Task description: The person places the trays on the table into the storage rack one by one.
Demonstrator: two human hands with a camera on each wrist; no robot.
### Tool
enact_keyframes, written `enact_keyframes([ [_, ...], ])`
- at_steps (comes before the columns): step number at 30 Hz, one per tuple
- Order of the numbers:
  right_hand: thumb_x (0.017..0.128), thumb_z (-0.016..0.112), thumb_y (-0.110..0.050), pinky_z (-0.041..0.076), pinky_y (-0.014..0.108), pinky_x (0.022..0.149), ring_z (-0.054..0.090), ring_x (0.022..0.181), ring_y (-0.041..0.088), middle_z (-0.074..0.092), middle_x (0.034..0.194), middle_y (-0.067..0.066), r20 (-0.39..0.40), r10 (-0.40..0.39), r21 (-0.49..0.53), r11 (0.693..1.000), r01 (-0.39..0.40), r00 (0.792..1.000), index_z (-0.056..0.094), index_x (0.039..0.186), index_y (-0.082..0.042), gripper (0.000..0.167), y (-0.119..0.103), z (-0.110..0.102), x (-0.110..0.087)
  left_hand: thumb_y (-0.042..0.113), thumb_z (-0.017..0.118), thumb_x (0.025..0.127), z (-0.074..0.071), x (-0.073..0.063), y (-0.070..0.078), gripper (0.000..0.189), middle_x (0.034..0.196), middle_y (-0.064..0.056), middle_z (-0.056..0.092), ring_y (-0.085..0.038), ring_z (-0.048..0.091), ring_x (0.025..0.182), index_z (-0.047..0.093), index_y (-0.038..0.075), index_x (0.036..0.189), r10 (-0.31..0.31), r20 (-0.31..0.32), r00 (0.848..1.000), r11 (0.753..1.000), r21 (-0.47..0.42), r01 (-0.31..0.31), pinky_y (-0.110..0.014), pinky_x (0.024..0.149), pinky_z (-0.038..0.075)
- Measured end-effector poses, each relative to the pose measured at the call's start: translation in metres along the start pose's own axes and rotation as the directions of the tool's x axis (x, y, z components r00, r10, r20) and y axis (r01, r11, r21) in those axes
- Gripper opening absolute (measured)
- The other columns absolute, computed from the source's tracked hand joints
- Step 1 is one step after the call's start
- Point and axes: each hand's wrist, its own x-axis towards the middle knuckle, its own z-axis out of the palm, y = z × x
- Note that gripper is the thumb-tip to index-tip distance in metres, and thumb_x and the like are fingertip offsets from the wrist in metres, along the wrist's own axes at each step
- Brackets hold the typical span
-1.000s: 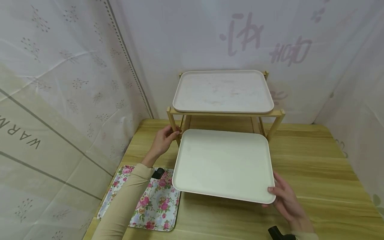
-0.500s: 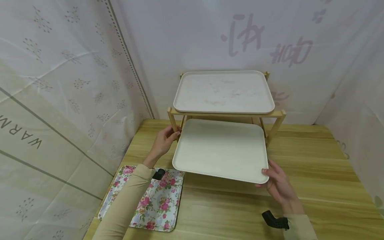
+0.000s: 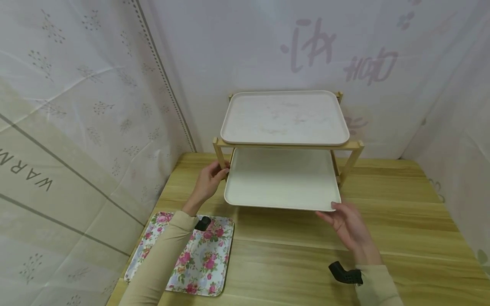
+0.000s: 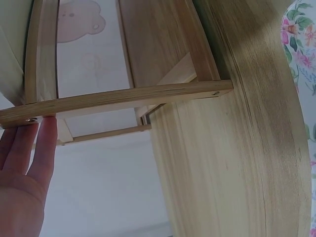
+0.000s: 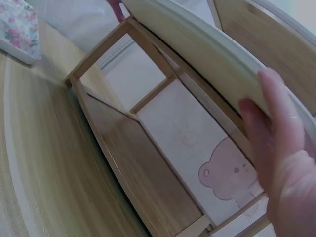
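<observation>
Cream, rounded-rectangular shallow tray [image 3: 283, 182] sits partway inside the light-wood open-frame rack [image 3: 351, 163], beneath the pale, marbled rectangular tray [image 3: 285, 117] on top; its near edge juts out. Judged best practice: keep it level and square between the front legs, push evenly, brace the frame against sliding. Right hand [image 3: 349, 227] pinches the near right corner, thumb above, fingers below. Left hand [image 3: 208, 183], arm stretched forward, grips the left front leg [image 3: 220, 154]; its fingertips are partly hidden from here.
</observation>
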Motion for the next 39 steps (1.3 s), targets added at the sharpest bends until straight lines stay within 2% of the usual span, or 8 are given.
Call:
enact_keyframes([
  [2,0.105,0.022,-0.001,0.051,0.041,0.098,0.068,0.097,0.025,0.060,0.106,0.011,0.038,0.072,-0.047,0.996,-0.070,0.997,0.051,0.073,-0.004,0.043,0.002,0.003,-0.001,0.001,0.054,0.097,0.000,-0.001,0.001,0.026,0.117,-0.033,0.062,-0.042,0.061,0.108,0.057,-0.015,0.117,0.002,-0.003,1.000,1.000,0.004,-0.002,-0.057,0.090,0.053],
  [3,0.107,0.022,-0.004,0.050,0.041,0.099,0.068,0.102,0.027,0.063,0.109,0.013,0.056,0.114,-0.072,0.991,-0.110,0.992,0.051,0.074,-0.005,0.044,0.002,0.005,-0.002,0.001,0.054,0.097,0.000,-0.001,0.001,0.026,0.117,-0.033,0.062,-0.042,0.061,0.107,0.058,-0.014,0.117,0.004,-0.005,1.000,1.000,0.007,-0.004,-0.058,0.090,0.053],
  [5,0.108,0.023,-0.012,0.050,0.040,0.100,0.066,0.109,0.028,0.066,0.114,0.016,0.076,0.179,-0.114,0.979,-0.170,0.981,0.054,0.085,-0.005,0.039,0.004,0.009,-0.002,0.002,0.055,0.097,-0.001,-0.001,0.001,0.025,0.116,-0.033,0.062,-0.042,0.061,0.106,0.058,-0.014,0.116,0.004,-0.010,1.000,1.000,0.010,-0.004,-0.059,0.089,0.052],
  [7,0.108,0.024,-0.016,0.050,0.037,0.100,0.066,0.111,0.026,0.066,0.118,0.017,0.059,0.203,-0.109,0.975,-0.196,0.977,0.053,0.098,-0.004,0.033,0.006,0.013,-0.002,0.003,0.055,0.097,-0.001,-0.002,0.001,0.026,0.116,-0.032,0.063,-0.042,0.062,0.106,0.058,-0.013,0.116,0.006,-0.013,1.000,1.000,0.016,-0.006,-0.059,0.089,0.052],
  [10,0.108,0.026,-0.014,0.051,0.032,0.100,0.067,0.109,0.026,0.066,0.112,0.018,-0.016,0.167,-0.003,0.986,-0.167,0.986,0.048,0.107,0.000,0.026,0.007,0.018,-0.001,0.003,0.055,0.097,-0.001,-0.001,0.001,0.026,0.117,-0.031,0.063,-0.042,0.062,0.108,0.058,-0.013,0.117,0.009,-0.013,1.000,1.000,0.023,-0.009,-0.056,0.090,0.053],
  [15,0.107,0.027,-0.009,0.052,0.030,0.098,0.068,0.105,0.027,0.066,0.107,0.020,-0.109,0.145,0.098,0.986,-0.134,0.983,0.047,0.101,-0.001,0.022,0.007,0.024,0.005,0.004,0.055,0.097,-0.001,0.000,0.000,0.028,0.120,-0.031,0.062,-0.042,0.060,0.112,0.058,-0.012,0.120,-0.001,-0.009,1.000,1.000,0.015,0.001,-0.055,0.092,0.053],
  [25,0.106,0.034,-0.011,0.050,0.025,0.100,0.066,0.108,0.027,0.065,0.108,0.021,-0.147,0.155,0.310,0.945,-0.104,0.977,0.058,0.101,0.003,0.028,0.010,0.023,0.026,0.004,0.055,0.097,0.001,-0.002,0.002,0.028,0.121,-0.029,0.063,-0.039,0.061,0.114,0.059,-0.011,0.121,0.025,-0.019,1.000,0.997,0.069,-0.024,-0.050,0.089,0.056],
  [39,0.103,0.042,-0.010,0.047,0.021,0.101,0.066,0.107,0.030,0.057,0.110,0.020,-0.235,0.190,0.458,0.886,-0.063,0.953,0.047,0.104,0.000,0.011,0.006,0.018,0.048,0.004,0.055,0.097,0.001,-0.002,0.002,0.027,0.119,-0.029,0.064,-0.038,0.062,0.112,0.059,-0.011,0.119,0.034,-0.022,0.999,0.997,0.076,-0.032,-0.049,0.090,0.055],
])
